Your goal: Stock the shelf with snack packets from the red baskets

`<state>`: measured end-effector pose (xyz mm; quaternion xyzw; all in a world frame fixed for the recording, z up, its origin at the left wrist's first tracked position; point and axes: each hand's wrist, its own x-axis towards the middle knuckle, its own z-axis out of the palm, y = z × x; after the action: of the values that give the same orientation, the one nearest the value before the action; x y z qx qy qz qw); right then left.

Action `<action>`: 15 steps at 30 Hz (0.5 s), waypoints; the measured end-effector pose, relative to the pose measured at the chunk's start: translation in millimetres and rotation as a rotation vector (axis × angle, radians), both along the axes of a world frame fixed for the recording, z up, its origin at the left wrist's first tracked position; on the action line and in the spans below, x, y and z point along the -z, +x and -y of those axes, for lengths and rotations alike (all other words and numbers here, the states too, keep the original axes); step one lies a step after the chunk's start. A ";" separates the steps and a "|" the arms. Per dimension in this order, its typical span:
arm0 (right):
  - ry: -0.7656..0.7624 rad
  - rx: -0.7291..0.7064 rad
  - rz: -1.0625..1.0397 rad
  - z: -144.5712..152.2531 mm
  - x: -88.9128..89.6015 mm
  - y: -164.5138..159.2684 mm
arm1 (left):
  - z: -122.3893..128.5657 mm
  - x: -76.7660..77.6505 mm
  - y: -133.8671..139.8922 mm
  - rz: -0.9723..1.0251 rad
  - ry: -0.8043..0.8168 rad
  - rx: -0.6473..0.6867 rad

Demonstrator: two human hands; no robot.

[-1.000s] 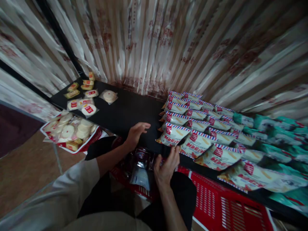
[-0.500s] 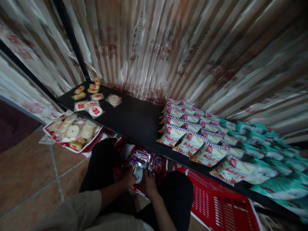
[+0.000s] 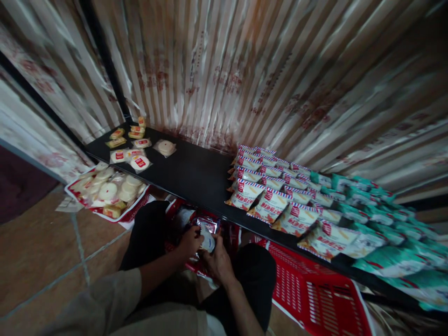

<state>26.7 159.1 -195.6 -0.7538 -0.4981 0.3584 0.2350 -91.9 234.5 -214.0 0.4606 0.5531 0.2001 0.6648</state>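
Note:
Between my knees, a small shiny white-and-blue packet (image 3: 207, 241) is held up by both hands. My left hand (image 3: 191, 242) grips its left edge with bent fingers. On the other side my right hand (image 3: 220, 261) is closed around its lower right edge. Beneath them is a red basket (image 3: 169, 211) with a white rim, holding shiny red, silver and dark packets (image 3: 210, 223). The basket lies against the front of a black shelf (image 3: 196, 175). Dim light and blur hide the packet's print and some of my fingertips.
Rows of white snack bags (image 3: 269, 205) and green bags (image 3: 388, 259) stand on the shelf's right side. Small round white packs (image 3: 140, 162) and yellow packs (image 3: 117, 134) lie at its left end. A second basket (image 3: 130, 215) holds similar packs. A red basket (image 3: 325, 298) lies right. Pleated curtain (image 3: 196, 70) hangs behind.
Both hands have risen slightly and lifted the white-and-blue packet above the others, tilting it. My right hand has turned around its side. The view has shifted a little.

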 end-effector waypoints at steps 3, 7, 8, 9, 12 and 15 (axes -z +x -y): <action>0.008 0.057 -0.099 -7.4 -23.0 6.5 | -10.0 -26.7 2.3 0.036 -0.006 -0.002; 0.086 0.144 -0.358 -14.7 -37.6 17.9 | -19.1 -48.7 -3.4 0.004 0.168 0.115; 0.094 0.164 -0.453 -15.7 -38.7 20.4 | -20.0 -51.3 -5.7 -0.028 0.247 0.129; 0.091 0.183 -0.551 -16.1 -39.6 22.4 | -20.2 -53.1 -8.0 -0.053 0.319 0.136; 0.056 0.230 -0.814 -15.3 -44.2 24.8 | -17.6 -55.3 -13.5 -0.059 0.442 0.148; 0.043 0.298 -1.004 -13.0 -53.3 23.0 | -12.3 -59.0 -15.8 0.004 0.471 0.190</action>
<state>49.7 172.1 -142.2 -0.5470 -0.2189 0.6279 0.5086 -107.7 246.7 -155.0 0.6523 0.4439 0.2612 0.5561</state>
